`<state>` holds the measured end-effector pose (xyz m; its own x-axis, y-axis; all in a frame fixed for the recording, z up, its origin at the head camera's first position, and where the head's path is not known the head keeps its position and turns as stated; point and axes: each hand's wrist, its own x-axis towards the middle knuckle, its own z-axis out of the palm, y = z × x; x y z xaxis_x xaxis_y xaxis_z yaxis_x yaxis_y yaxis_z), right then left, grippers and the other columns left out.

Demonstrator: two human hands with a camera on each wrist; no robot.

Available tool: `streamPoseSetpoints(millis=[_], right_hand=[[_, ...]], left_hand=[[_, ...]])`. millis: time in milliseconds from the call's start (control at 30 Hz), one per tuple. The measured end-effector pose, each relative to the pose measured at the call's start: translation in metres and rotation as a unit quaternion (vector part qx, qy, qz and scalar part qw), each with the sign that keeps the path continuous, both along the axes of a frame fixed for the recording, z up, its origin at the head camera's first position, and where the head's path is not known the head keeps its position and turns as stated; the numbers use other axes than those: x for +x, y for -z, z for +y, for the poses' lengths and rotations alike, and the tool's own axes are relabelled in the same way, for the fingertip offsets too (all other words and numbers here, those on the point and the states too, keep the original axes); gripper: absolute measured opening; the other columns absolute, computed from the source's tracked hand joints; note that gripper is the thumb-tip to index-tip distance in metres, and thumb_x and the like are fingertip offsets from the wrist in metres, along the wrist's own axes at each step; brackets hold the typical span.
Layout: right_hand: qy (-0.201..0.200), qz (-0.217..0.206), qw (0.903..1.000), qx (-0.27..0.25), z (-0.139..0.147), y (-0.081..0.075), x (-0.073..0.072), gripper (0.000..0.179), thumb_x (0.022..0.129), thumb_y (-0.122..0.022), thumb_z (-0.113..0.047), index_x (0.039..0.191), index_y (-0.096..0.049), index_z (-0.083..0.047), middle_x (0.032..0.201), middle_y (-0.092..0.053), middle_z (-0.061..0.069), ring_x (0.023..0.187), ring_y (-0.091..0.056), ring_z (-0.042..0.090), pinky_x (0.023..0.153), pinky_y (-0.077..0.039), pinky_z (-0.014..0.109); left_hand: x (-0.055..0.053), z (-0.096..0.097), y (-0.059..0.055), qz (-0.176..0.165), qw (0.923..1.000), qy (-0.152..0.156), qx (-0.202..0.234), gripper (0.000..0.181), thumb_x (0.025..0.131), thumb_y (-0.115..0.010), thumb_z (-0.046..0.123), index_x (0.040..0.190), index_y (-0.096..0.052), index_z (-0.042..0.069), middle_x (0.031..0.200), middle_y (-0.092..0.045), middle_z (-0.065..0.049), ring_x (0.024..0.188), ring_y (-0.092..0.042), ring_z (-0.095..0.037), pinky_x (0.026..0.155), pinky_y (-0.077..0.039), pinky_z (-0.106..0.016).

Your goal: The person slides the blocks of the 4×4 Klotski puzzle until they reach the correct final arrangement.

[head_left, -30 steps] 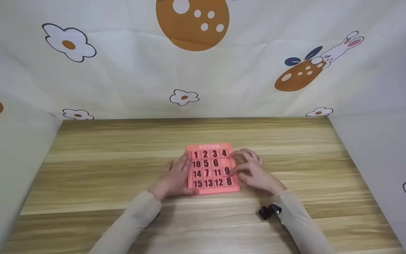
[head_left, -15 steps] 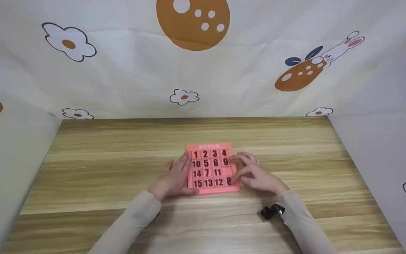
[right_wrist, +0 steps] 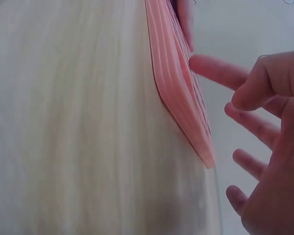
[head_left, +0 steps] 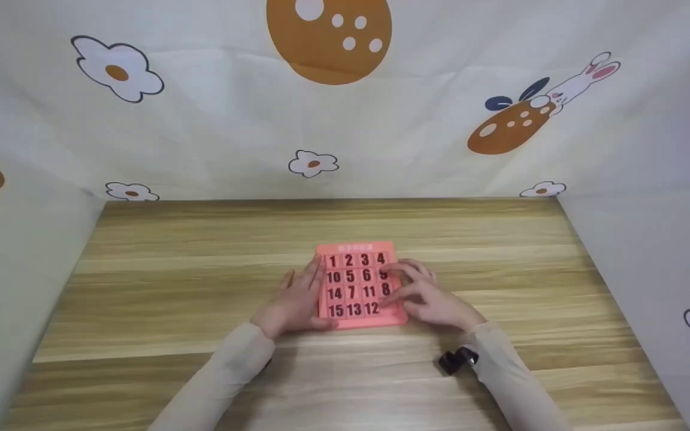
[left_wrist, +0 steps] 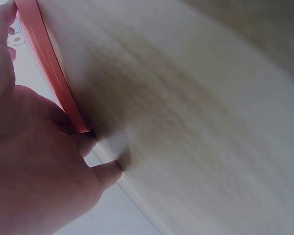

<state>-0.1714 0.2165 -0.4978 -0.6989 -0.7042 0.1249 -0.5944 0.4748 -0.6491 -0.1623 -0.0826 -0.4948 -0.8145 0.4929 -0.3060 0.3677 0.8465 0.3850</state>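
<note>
A pink number slide puzzle (head_left: 360,323) lies flat on the wooden table, its tiles bearing black numerals. Tile 8 (head_left: 386,288) is in the right column just below tile 9, which a finger partly covers. The bottom-right slot, beside tile 12 (head_left: 371,309), holds no tile. My left hand (head_left: 293,304) rests against the left edge, fingers lying along it and thumb at the lower-left corner. From the right, my right hand (head_left: 435,299) reaches over the edge, a fingertip touching the board just under tile 8. In the right wrist view its index finger (right_wrist: 218,71) meets the puzzle's face.
Wooden tabletop (head_left: 201,257) spreads around the puzzle on every side. A pale cloth (head_left: 219,120) printed with flowers and a rabbit hangs behind the table and along both sides. A small black device (head_left: 457,360) sits at the right wrist.
Tile 9 slid up one row into the gap below tile 4. Tile 8 then slid up after it, leaving the gap at bottom right. The left hand stays in place.
</note>
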Motion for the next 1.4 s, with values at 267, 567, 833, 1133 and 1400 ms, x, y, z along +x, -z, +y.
streamPoseSetpoints(millis=[267, 567, 833, 1133, 1400], right_hand=[[-0.022, 0.007, 0.9995, 0.022, -0.013, 0.002, 0.005, 0.042, 0.080, -0.062, -0.007, 0.118, -0.071, -0.024, 0.154, -0.030, 0.007, 0.141, -0.013, 0.039, 0.105, -0.006, 0.071], [-0.004, 0.010, 0.9985, 0.054, -0.020, 0.000, 0.004, 0.045, 0.086, -0.062, -0.013, 0.131, -0.062, -0.019, 0.155, -0.028, 0.011, 0.141, -0.015, 0.040, 0.107, -0.006, 0.068], [-0.008, 0.009, 0.9991, 0.041, -0.018, 0.000, 0.003, 0.041, 0.087, -0.063, -0.013, 0.127, -0.065, -0.020, 0.155, -0.028, 0.011, 0.141, -0.014, 0.040, 0.107, -0.005, 0.069], [-0.006, 0.046, 0.9984, 0.033, -0.003, -0.004, 0.003, 0.028, 0.079, -0.063, -0.005, 0.098, -0.078, -0.019, 0.148, -0.040, 0.010, 0.137, -0.021, 0.044, 0.105, -0.007, 0.069], [0.027, 0.049, 0.9976, 0.040, -0.004, -0.005, 0.001, 0.037, 0.077, -0.064, -0.005, 0.110, -0.074, -0.017, 0.147, -0.039, 0.013, 0.136, -0.021, 0.043, 0.106, -0.008, 0.066]], left_hand=[[-0.001, 0.000, -0.001, -0.002, 1.0000, 0.002, 0.001, 0.118, 0.079, -0.067, 0.062, 0.153, -0.001, -0.002, 0.159, 0.009, -0.016, 0.146, 0.004, -0.026, 0.116, -0.002, -0.048], [0.001, -0.001, 0.001, 0.006, 1.0000, 0.004, -0.004, 0.119, 0.078, -0.066, 0.064, 0.153, 0.000, -0.001, 0.159, 0.009, -0.016, 0.146, 0.002, -0.026, 0.116, -0.002, -0.048], [0.000, -0.001, 0.001, 0.012, 0.9999, 0.008, -0.006, 0.118, 0.079, -0.065, 0.064, 0.153, -0.001, -0.002, 0.159, 0.008, -0.016, 0.146, 0.001, -0.027, 0.116, -0.004, -0.049], [0.000, 0.000, 0.000, 0.004, 0.9999, 0.003, 0.009, 0.116, 0.080, -0.067, 0.061, 0.153, -0.003, -0.003, 0.159, 0.007, -0.017, 0.146, 0.001, -0.028, 0.116, -0.002, -0.051], [0.000, 0.001, -0.002, 0.001, 1.0000, 0.000, 0.006, 0.118, 0.078, -0.066, 0.063, 0.153, -0.003, -0.003, 0.159, 0.007, -0.016, 0.146, 0.002, -0.028, 0.115, -0.002, -0.050]])
